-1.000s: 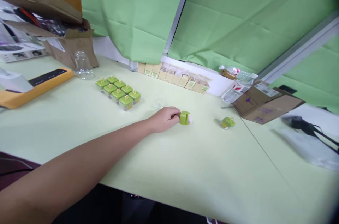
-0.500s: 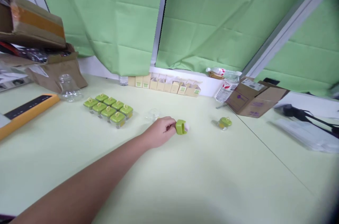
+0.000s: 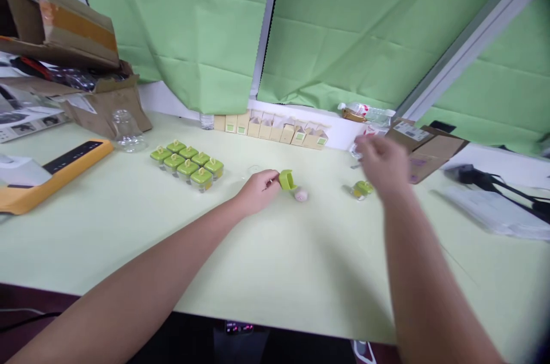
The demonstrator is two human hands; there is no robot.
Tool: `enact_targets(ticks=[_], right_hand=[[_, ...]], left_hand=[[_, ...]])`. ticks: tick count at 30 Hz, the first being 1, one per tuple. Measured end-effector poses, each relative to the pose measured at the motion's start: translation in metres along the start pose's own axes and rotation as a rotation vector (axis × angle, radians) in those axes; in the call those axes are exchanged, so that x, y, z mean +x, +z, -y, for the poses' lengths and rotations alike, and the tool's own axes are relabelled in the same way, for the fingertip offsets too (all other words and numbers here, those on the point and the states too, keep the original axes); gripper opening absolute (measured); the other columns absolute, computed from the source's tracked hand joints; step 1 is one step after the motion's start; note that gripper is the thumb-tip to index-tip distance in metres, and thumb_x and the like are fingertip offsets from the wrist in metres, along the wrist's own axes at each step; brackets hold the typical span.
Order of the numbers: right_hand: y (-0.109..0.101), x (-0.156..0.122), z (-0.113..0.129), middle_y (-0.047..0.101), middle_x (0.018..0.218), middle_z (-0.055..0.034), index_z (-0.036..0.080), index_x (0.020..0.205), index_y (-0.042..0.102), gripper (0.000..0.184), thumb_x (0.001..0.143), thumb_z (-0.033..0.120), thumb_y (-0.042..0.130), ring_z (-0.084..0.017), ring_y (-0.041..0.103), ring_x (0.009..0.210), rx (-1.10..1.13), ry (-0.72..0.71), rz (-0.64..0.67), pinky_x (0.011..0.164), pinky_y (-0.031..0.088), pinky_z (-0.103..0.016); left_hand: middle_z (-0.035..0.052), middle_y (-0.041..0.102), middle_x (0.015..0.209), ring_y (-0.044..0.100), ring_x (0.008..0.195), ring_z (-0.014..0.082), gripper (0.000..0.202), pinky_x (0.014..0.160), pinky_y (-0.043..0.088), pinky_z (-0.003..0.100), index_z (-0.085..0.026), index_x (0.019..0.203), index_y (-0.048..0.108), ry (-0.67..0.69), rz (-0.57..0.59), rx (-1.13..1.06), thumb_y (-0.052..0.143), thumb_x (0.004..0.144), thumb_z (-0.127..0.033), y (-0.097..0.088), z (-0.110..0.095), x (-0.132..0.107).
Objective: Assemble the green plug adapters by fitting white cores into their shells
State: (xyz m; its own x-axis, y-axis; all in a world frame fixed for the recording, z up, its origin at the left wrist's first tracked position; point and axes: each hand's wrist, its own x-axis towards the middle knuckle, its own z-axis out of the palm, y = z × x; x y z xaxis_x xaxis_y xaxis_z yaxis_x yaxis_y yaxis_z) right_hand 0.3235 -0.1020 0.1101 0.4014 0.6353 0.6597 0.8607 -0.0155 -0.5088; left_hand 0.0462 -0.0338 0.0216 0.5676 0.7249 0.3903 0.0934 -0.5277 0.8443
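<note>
In the middle of the table, my left hand [image 3: 259, 191] has its fingers closed on a small green lid [image 3: 287, 180], which is tipped on its side with its hollow facing right. A small pale pinkish round piece [image 3: 301, 195] is just below and right of the lid. Behind the left hand is a faint clear object [image 3: 253, 169], partly hidden. My right hand [image 3: 384, 164] is raised over the right side, fingers smeared by motion. Below and left of it stands a small clear jar with a green lid [image 3: 361, 189].
Several green-lidded jars [image 3: 187, 165] stand in rows at left. Behind them are a clear bottle [image 3: 127, 132] and an orange-edged device [image 3: 81, 166]. Small cartons [image 3: 270, 127] line the back wall. Cardboard boxes [image 3: 79, 26] are stacked at left; an open cardboard box [image 3: 438, 152] stands right.
My right hand has come into view on the right. The pale round piece, earlier at the lid's opening, now shows below it. The view has shifted, showing the table's front edge.
</note>
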Motion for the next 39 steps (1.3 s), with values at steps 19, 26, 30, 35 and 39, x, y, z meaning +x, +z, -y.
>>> enact_targets(ticks=[19, 26, 30, 35, 39], right_hand=[[0.055, -0.068, 0.037, 0.071, 0.102, -0.0028, 0.025, 0.098, 0.069, 0.041, 0.066, 0.042, 0.087, -0.018, 0.066, 0.096, 1.016, 0.465, 0.544, 0.094, 0.052, -0.037], [0.05, -0.069, 0.04, 0.075, 0.103, -0.0026, 0.027, 0.107, 0.071, 0.048, 0.064, 0.035, 0.09, -0.019, 0.067, 0.101, 1.087, 0.468, 0.664, 0.106, 0.046, -0.04], [0.049, -0.069, 0.04, 0.075, 0.106, -0.003, 0.027, 0.106, 0.071, 0.048, 0.063, 0.035, 0.09, -0.02, 0.067, 0.103, 1.09, 0.479, 0.676, 0.106, 0.047, -0.041], [0.048, -0.069, 0.043, 0.074, 0.106, -0.0028, 0.027, 0.1, 0.07, 0.044, 0.063, 0.04, 0.089, -0.02, 0.068, 0.103, 1.077, 0.465, 0.685, 0.097, 0.053, -0.038], [0.05, -0.072, 0.044, 0.074, 0.106, -0.0017, 0.027, 0.101, 0.069, 0.042, 0.065, 0.039, 0.088, -0.018, 0.068, 0.099, 1.062, 0.438, 0.728, 0.093, 0.053, -0.035]], left_hand=[[-0.0018, 0.062, 0.077, 0.059, 0.073, 0.0135, 0.015, 0.066, 0.041, 0.025, -0.02, 0.084, 0.056, 0.034, 0.019, 0.151, 0.043, 0.091, -0.023, -0.008, -0.004, -0.004], [-0.0019, 0.06, 0.073, 0.057, 0.069, 0.0136, 0.016, 0.063, 0.039, 0.024, -0.02, 0.084, 0.056, -0.021, 0.007, 0.109, 0.043, 0.091, -0.025, -0.007, -0.004, -0.004], [-0.002, 0.06, 0.073, 0.058, 0.069, 0.0138, 0.016, 0.063, 0.04, 0.024, -0.02, 0.083, 0.056, -0.021, 0.011, 0.115, 0.044, 0.091, -0.025, -0.007, -0.003, -0.004], [-0.0019, 0.06, 0.073, 0.057, 0.069, 0.0137, 0.017, 0.065, 0.04, 0.025, -0.019, 0.082, 0.057, 0.013, 0.014, 0.169, 0.045, 0.091, -0.026, -0.006, -0.004, -0.003], [-0.0018, 0.063, 0.074, 0.057, 0.068, 0.0135, 0.017, 0.064, 0.04, 0.025, -0.019, 0.085, 0.06, 0.004, 0.018, 0.16, 0.045, 0.091, -0.026, -0.006, -0.005, -0.004]])
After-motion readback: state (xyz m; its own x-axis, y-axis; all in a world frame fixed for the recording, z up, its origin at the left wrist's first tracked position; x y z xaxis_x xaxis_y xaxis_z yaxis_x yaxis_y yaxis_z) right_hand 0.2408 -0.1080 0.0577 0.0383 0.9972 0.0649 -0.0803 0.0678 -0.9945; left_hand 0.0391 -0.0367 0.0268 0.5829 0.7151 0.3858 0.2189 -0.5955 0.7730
